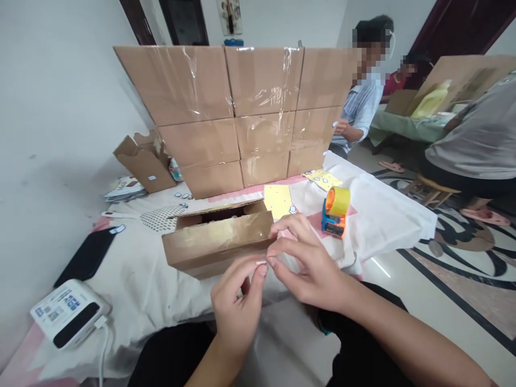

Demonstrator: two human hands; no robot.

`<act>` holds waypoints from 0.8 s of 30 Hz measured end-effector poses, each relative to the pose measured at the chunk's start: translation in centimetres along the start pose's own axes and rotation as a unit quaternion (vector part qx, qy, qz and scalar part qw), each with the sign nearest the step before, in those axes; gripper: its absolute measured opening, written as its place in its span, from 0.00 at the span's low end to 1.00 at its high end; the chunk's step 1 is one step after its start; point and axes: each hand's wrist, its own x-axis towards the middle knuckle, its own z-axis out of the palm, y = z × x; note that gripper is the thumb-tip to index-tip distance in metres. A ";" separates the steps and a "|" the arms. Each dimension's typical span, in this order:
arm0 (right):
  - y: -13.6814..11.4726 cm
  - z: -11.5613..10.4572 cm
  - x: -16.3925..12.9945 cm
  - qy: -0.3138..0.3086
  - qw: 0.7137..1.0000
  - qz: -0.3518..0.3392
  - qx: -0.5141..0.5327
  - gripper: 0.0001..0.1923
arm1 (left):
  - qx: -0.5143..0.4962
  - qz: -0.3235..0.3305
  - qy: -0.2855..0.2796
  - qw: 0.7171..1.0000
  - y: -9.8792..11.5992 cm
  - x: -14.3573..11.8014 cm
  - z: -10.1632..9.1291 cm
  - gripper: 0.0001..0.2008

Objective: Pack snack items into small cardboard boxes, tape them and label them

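White walls [60, 107], a dark door [463, 27] (right), glossy patterned floor [463, 258].

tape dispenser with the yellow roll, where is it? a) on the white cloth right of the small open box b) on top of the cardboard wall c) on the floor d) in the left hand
a: the tape dispenser sits on the white cloth, right of the small open box, untouched by either hand.

A tiny white sticker-like scrap [261, 263] is pinched between the fingertips of the left hand [237, 301] and the right hand [310, 263], too small to make out further. Just at its 11 o'clock sits a small brown cardboard box [217, 242], long and low, resting on the white cloth with its top flaps open and its glossy long side facing the hands; the right hand's fingers touch its right end.
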 end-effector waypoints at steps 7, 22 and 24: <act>-0.7 -3.9 1.8 0.122 0.991 -0.010 -0.045 0.05 | 0.136 0.069 0.144 0.978 -2.4 2.8 -3.4 0.09; -6.8 -8.6 7.8 -0.276 0.946 0.051 0.161 0.10 | 0.389 0.157 -0.043 0.907 -3.4 5.4 -5.7 0.20; -5.8 -8.1 8.7 -0.277 0.937 0.073 0.201 0.11 | 0.396 0.159 -0.060 0.902 -3.4 5.1 -5.7 0.21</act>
